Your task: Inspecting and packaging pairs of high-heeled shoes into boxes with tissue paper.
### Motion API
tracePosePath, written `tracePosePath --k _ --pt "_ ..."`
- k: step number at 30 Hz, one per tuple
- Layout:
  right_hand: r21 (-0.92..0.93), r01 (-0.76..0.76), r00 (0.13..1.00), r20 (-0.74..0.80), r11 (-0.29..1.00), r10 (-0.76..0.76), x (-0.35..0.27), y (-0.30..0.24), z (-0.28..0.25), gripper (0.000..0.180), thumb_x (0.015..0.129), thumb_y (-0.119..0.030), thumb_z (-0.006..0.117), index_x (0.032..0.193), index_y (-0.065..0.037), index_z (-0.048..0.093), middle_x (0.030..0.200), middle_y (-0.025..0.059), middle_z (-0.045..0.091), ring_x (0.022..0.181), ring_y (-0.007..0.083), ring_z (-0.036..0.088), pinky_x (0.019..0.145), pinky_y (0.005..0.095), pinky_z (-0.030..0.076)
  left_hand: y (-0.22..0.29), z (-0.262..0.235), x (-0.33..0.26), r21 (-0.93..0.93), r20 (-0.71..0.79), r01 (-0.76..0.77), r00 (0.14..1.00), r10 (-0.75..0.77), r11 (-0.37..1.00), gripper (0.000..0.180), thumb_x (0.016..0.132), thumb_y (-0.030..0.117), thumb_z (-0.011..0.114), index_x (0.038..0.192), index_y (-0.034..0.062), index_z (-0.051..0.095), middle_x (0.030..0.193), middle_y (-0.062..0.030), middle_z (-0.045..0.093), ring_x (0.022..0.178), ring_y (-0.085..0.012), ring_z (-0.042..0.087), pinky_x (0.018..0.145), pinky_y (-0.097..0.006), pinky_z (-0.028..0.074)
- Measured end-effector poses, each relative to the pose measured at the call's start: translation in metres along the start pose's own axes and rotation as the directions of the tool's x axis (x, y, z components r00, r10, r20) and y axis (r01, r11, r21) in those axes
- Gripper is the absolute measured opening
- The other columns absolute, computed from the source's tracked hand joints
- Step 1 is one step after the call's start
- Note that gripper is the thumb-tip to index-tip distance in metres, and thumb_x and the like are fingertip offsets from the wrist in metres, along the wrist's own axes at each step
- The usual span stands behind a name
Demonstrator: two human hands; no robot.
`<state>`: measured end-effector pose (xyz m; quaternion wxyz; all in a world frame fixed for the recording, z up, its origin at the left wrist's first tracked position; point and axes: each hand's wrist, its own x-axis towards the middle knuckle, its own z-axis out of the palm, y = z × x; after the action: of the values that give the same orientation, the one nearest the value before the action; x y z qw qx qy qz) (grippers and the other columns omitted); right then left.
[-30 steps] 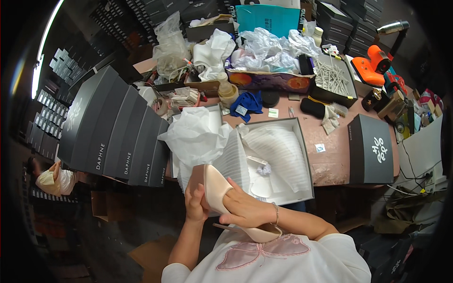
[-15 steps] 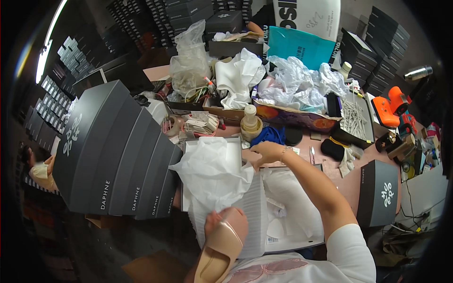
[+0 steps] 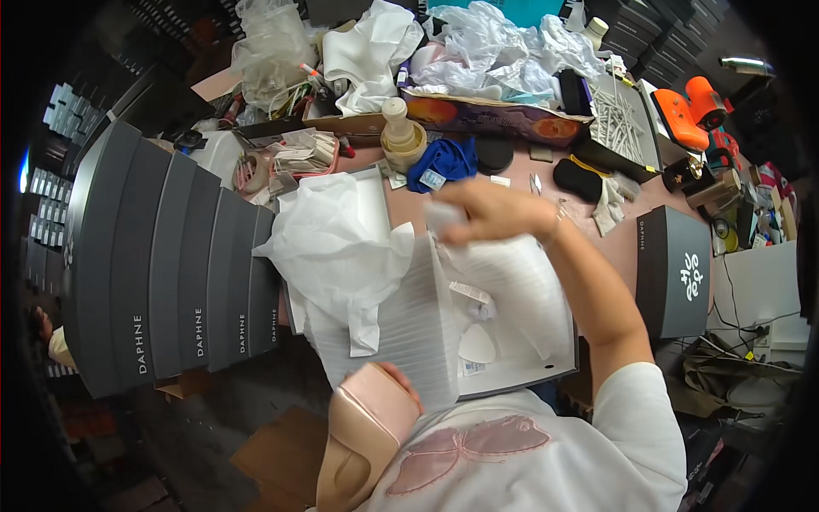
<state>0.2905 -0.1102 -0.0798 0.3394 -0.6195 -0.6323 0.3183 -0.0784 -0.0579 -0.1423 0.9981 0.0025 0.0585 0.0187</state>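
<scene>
My left hand [image 3: 401,386] is mostly hidden behind a beige shoe [image 3: 363,435] that it holds low, close to my chest. My right hand [image 3: 488,211] is raised over the open white shoebox [image 3: 529,375] and pinches a small white piece of paper [image 3: 442,213]; the hand is blurred. White tissue paper [image 3: 337,247] spills over the box's left side, and ribbed white wrapping sheets [image 3: 503,290] line the inside. A small white tag [image 3: 471,293] and a white pad [image 3: 478,343] lie in the box.
A row of several dark grey shoeboxes [image 3: 162,264] stands on the left. A dark box lid [image 3: 678,269] lies to the right. Behind are a blue cloth [image 3: 444,162], a tape roll with a bottle [image 3: 401,136], crumpled tissue [image 3: 478,43], orange tools [image 3: 691,102] and clutter.
My right hand left the shoe, reached to the back of the table, then came back over the box with a white paper piece. The shoe stays low in my left hand.
</scene>
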Motion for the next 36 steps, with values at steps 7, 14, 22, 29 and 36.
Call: tracePosePath --k 7,14,22,29,36 --pt "-0.534 -0.148 0.837 0.38 0.833 0.393 -0.143 0.008 0.143 0.058 0.073 -0.051 0.073 0.106 -0.005 0.063 0.095 0.0157 0.062 0.091 0.0335 0.062 0.078 0.042 0.049 -0.007 0.022 0.023 0.019 -0.288 -0.006 0.958 0.012 1.0 0.029 0.092 0.033 0.057 0.112 0.0128 0.06 0.097 -0.0048 0.065 0.087 -0.0159 0.064 0.077 -0.033 0.053" --pt "-0.683 -0.182 0.94 0.09 0.708 0.329 -0.151 0.006 0.199 0.071 0.063 -0.043 0.081 0.121 -0.013 0.054 0.117 0.0103 0.052 0.107 0.0278 0.054 0.08 0.0438 0.048 -0.057 0.021 -0.006 0.156 -0.389 0.1 0.921 -0.032 0.983 0.039 0.092 0.037 0.056 0.12 0.0099 0.057 0.109 -0.0086 0.062 0.099 -0.0205 0.06 0.083 -0.037 0.051" --pt "-0.681 -0.193 0.94 0.077 0.706 0.331 -0.147 0.017 0.2 0.055 0.065 -0.031 0.082 0.107 -0.008 0.055 0.102 0.0117 0.058 0.098 0.0307 0.059 0.078 0.04 0.051 -0.066 0.037 -0.01 0.025 -0.255 0.063 0.965 -0.054 0.998 0.044 0.091 0.042 0.056 0.122 0.0097 0.056 0.12 -0.0159 0.057 0.113 -0.0364 0.053 0.093 -0.052 0.044" --pt "-0.365 -0.33 0.937 -0.014 0.871 0.349 -0.163 0.008 0.174 0.046 0.075 -0.017 0.074 0.112 0.0 0.052 0.088 0.0209 0.065 0.084 0.0356 0.065 0.071 0.044 0.051 -0.062 0.017 -0.025 -0.077 -0.204 0.166 0.963 -0.179 0.983 0.046 0.091 0.04 0.054 0.123 0.0067 0.053 0.12 -0.0225 0.055 0.115 -0.0514 0.048 0.092 -0.065 0.043" --pt "-0.085 -0.466 0.884 -0.098 0.881 0.458 -0.169 0.002 0.151 0.049 0.084 -0.002 0.057 0.131 0.004 0.043 0.083 0.0218 0.063 0.076 0.0335 0.065 0.068 0.0408 0.052 -0.023 0.029 0.026 -0.04 -0.554 -0.261 0.809 0.196 0.965 0.043 0.096 0.035 0.047 0.122 0.0012 0.049 0.119 -0.0194 0.052 0.113 -0.0359 0.053 0.089 -0.049 0.047"
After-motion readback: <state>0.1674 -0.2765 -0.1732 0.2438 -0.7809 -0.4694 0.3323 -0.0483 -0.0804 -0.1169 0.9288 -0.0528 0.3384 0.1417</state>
